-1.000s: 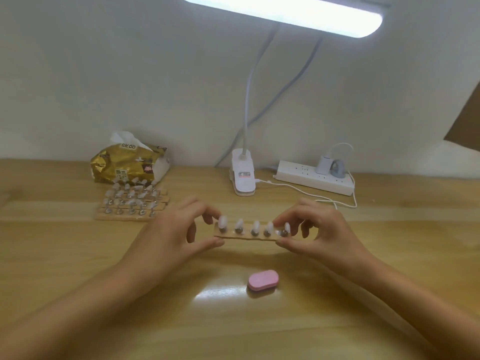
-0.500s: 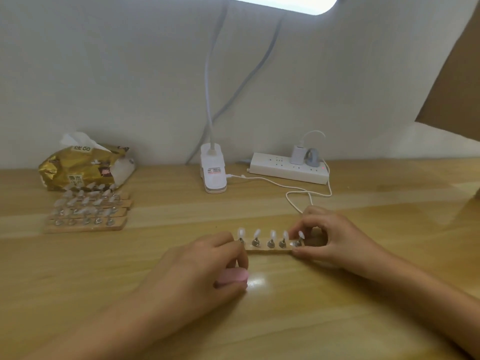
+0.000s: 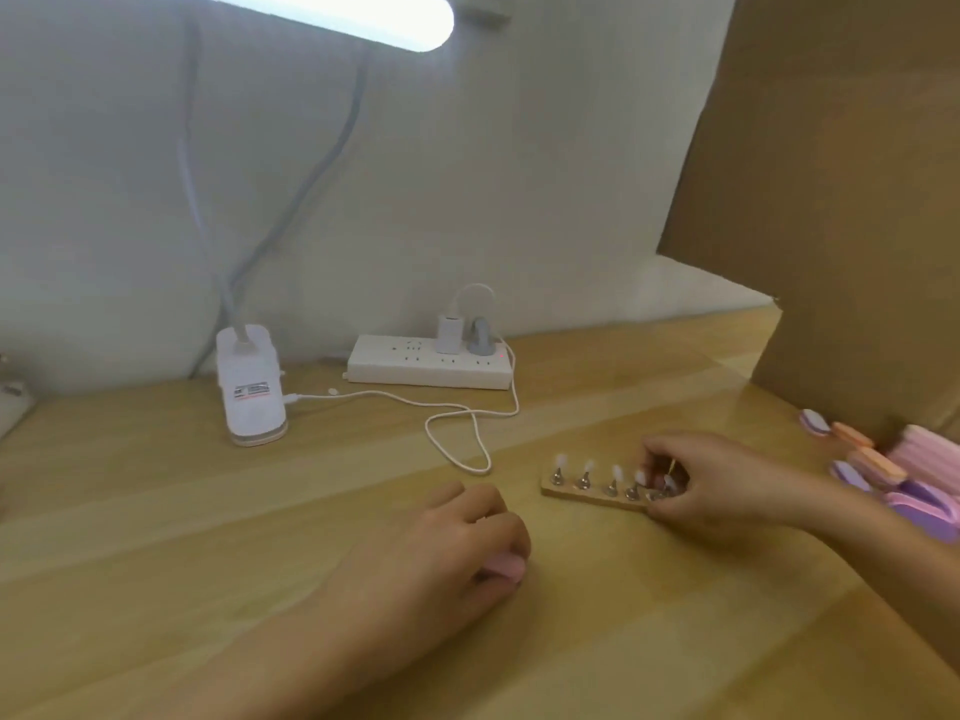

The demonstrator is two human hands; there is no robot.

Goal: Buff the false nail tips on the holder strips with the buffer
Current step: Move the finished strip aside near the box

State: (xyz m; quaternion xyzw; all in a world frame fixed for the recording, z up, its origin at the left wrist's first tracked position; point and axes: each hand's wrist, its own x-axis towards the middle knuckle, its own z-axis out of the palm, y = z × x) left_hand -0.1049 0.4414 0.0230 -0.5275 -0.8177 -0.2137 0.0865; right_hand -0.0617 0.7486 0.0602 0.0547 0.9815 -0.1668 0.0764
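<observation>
Buffer (image 3: 503, 566) in pink sits almost buried in the left hand (image 3: 441, 553). The fingers curl over it and hold it against the palm, so only one rounded end peeks out on the hand's right side. That hand rests low on the desk (image 3: 208, 537), nearer the camera than anything else in play.

To its right and a little farther back, across a bare patch of wood, lies the holder strip (image 3: 592, 497). It appears to rest flat on the desk. Its long axis runs left to right, with the right end angled slightly toward the camera, so its free left end faces the hand with the buffer. The left hand is therefore the nearer one to the first tip, and my guess is it has to travel right and away to reach it.

I count one strip and five nail tips (image 3: 588, 467), each standing up on a small metal peg. Four are clear. The fifth, at the right end, is partly covered.

Covering it is the right hand (image 3: 727, 491), which pinches the strip's right end. The thumb is on the near edge and the fingers are bent over the far side.

Farther right, against a cardboard box (image 3: 831, 200), is a loose heap of spare buffers (image 3: 878, 465) in purple, orange and pink. They overlap and run off the edge, so I cannot give a sure count.
</observation>
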